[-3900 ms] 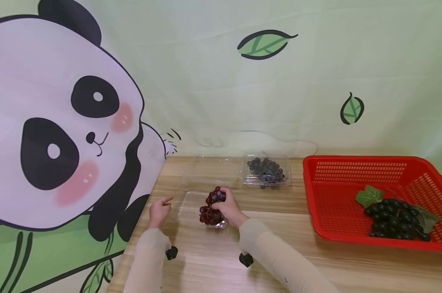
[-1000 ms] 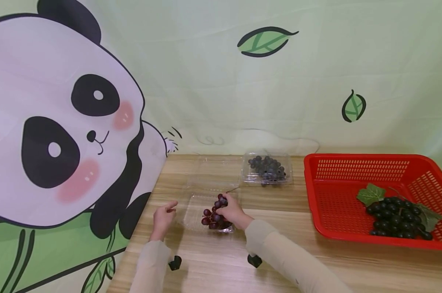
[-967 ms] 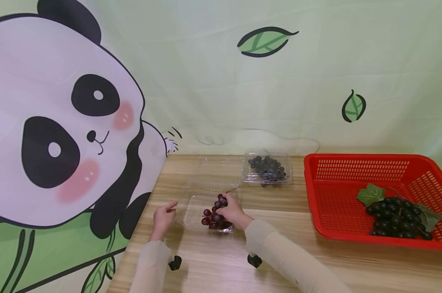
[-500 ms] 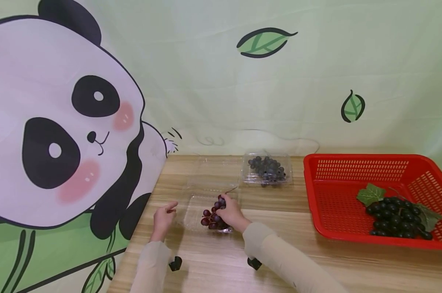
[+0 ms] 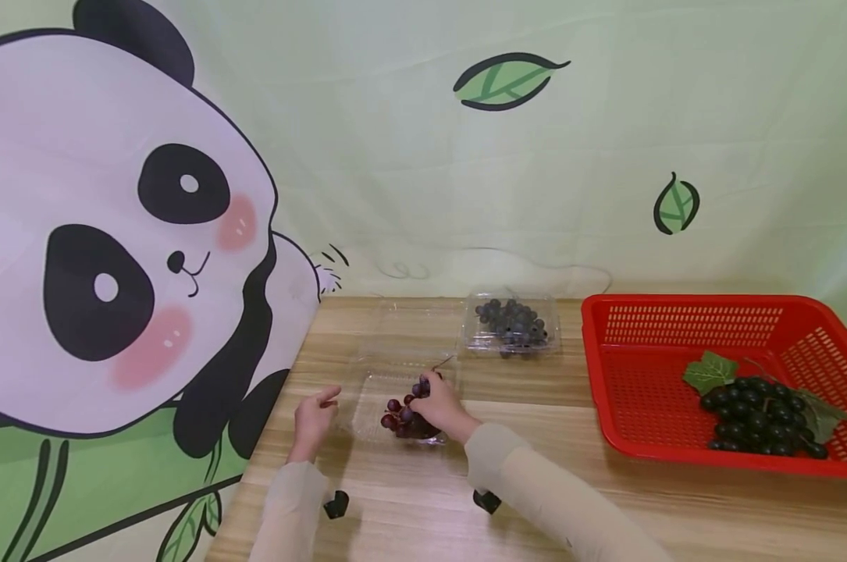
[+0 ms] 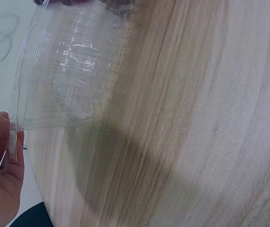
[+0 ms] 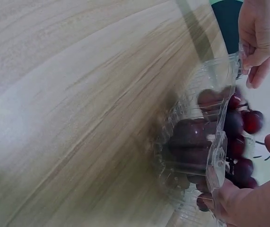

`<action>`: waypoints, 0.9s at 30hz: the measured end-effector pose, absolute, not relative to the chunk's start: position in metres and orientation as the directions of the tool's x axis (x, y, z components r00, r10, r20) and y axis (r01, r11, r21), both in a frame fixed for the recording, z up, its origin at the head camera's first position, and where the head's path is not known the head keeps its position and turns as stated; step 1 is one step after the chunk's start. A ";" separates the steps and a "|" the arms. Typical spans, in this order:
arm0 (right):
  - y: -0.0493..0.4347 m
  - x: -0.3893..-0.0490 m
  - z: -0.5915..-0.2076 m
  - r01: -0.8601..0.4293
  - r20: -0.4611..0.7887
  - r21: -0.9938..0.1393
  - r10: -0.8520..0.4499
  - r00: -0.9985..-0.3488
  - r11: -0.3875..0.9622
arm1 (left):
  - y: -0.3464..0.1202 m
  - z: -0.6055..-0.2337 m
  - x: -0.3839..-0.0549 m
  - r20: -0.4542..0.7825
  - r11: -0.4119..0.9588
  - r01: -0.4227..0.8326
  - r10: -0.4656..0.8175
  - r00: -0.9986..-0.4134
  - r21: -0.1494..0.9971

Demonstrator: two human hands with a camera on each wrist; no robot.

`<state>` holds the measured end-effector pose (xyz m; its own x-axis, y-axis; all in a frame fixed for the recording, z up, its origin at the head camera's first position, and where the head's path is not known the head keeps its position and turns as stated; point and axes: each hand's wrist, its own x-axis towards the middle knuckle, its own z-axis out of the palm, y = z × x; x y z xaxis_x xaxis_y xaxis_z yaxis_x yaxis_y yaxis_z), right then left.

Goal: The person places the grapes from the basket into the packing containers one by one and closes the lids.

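Note:
A bunch of dark red grapes [image 5: 400,420] sits partly inside a clear plastic clamshell box [image 5: 370,406], whose lid [image 5: 409,328] lies open toward the back. My right hand [image 5: 440,406] grips the bunch at its right side. In the right wrist view, the right fingers [image 7: 239,203] reach over the rim, and several grapes [image 7: 236,142] stick up above it. My left hand [image 5: 314,421] pinches the left edge of the box between thumb and fingers, as the left wrist view shows with the box's rim [image 6: 14,137] held by the hand [image 6: 2,175].
Behind and to the right stands a closed clear box with black grapes [image 5: 513,321]. A red plastic basket [image 5: 648,449] on the right holds a bunch of black grapes [image 5: 756,417] with leaves. A panda-printed backdrop [image 5: 395,156] rises behind the wooden table [image 5: 535,468].
The red grapes have settled lower into the box, and the bunch has shifted slightly left within the last half second. The left hand stays at the box's edge.

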<state>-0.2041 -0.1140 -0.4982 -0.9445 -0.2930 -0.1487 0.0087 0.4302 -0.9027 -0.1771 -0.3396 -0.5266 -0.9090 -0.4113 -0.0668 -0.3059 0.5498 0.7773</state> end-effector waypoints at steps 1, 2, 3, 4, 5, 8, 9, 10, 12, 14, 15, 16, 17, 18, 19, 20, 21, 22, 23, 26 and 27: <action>-0.114 -0.204 -0.497 0.003 -0.145 -0.901 -0.294 -0.945 0.434 | -0.340 -0.527 -0.177 -0.065 0.550 -0.304 -0.410 -0.910 0.778; -0.114 -0.205 -0.497 0.001 -0.146 -0.898 -0.295 -0.944 0.439 | -0.340 -0.527 -0.177 -0.065 0.549 -0.303 -0.409 -0.910 0.779; -0.114 -0.205 -0.497 -0.003 -0.143 -0.897 -0.296 -0.944 0.442 | -0.340 -0.527 -0.177 -0.064 0.550 -0.301 -0.408 -0.911 0.779; -0.114 -0.205 -0.497 -0.001 -0.144 -0.896 -0.295 -0.944 0.443 | -0.339 -0.527 -0.177 -0.066 0.550 -0.301 -0.406 -0.911 0.779; -0.114 -0.206 -0.498 -0.003 -0.144 -0.894 -0.295 -0.945 0.448 | -0.339 -0.527 -0.177 -0.067 0.549 -0.302 -0.406 -0.911 0.780; -0.115 -0.213 -0.512 -0.043 -0.109 -0.889 -0.303 -0.947 0.455 | -0.339 -0.527 -0.177 -0.067 0.545 -0.302 -0.408 -0.910 0.782; -0.115 -0.214 -0.513 -0.037 -0.116 -0.890 -0.303 -0.946 0.454 | -0.339 -0.527 -0.177 -0.065 0.546 -0.302 -0.410 -0.910 0.781; -0.115 -0.215 -0.514 -0.032 -0.121 -0.892 -0.305 -0.944 0.451 | -0.339 -0.526 -0.177 -0.063 0.547 -0.302 -0.411 -0.909 0.781; -0.115 -0.215 -0.513 -0.023 -0.132 -0.896 -0.315 -0.940 0.442 | -0.338 -0.526 -0.177 -0.056 0.552 -0.298 -0.412 -0.909 0.779; -0.112 -0.210 -0.499 0.012 -0.164 -0.901 -0.316 -0.934 0.433 | -0.338 -0.526 -0.177 -0.048 0.559 -0.295 -0.413 -0.910 0.775; -0.112 -0.210 -0.497 0.010 -0.162 -0.903 -0.320 -0.933 0.429 | -0.338 -0.526 -0.177 -0.047 0.561 -0.295 -0.413 -0.909 0.774; -0.111 -0.209 -0.496 0.000 -0.153 -0.904 -0.325 -0.933 0.427 | -0.338 -0.525 -0.177 -0.044 0.565 -0.294 -0.413 -0.909 0.771; -0.110 -0.208 -0.494 -0.009 -0.147 -0.904 -0.329 -0.933 0.427 | -0.338 -0.526 -0.177 -0.041 0.567 -0.293 -0.414 -0.909 0.770; -0.110 -0.208 -0.492 -0.015 -0.142 -0.904 -0.333 -0.932 0.428 | -0.337 -0.526 -0.177 -0.041 0.568 -0.295 -0.416 -0.908 0.769; -0.109 -0.208 -0.491 -0.025 -0.134 -0.904 -0.336 -0.932 0.428 | -0.337 -0.525 -0.177 -0.039 0.569 -0.294 -0.417 -0.908 0.768; -0.109 -0.207 -0.490 -0.028 -0.131 -0.905 -0.340 -0.931 0.425 | -0.337 -0.525 -0.177 -0.037 0.569 -0.294 -0.418 -0.908 0.768; -0.108 -0.207 -0.489 -0.030 -0.130 -0.904 -0.342 -0.931 0.426 | -0.337 -0.525 -0.177 -0.034 0.571 -0.292 -0.418 -0.908 0.767; -0.108 -0.207 -0.489 -0.032 -0.128 -0.906 -0.344 -0.930 0.422 | -0.337 -0.525 -0.177 -0.031 0.573 -0.290 -0.418 -0.908 0.766; -0.108 -0.207 -0.488 -0.030 -0.130 -0.908 -0.346 -0.929 0.419 | -0.337 -0.525 -0.177 -0.033 0.572 -0.291 -0.418 -0.908 0.767; -0.107 -0.207 -0.487 -0.027 -0.132 -0.910 -0.351 -0.927 0.413 | -0.338 -0.525 -0.176 -0.038 0.572 -0.293 -0.415 -0.909 0.766; -0.107 -0.207 -0.487 -0.025 -0.134 -0.911 -0.352 -0.926 0.412 | -0.338 -0.524 -0.176 -0.039 0.572 -0.293 -0.414 -0.910 0.766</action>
<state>-0.2072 -0.1072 -0.4870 -0.9263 -0.3524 -0.1336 -0.0253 0.4118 -0.9109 -0.1764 -0.3377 -0.5245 -0.9095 -0.4139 -0.0386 -0.2929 0.5721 0.7661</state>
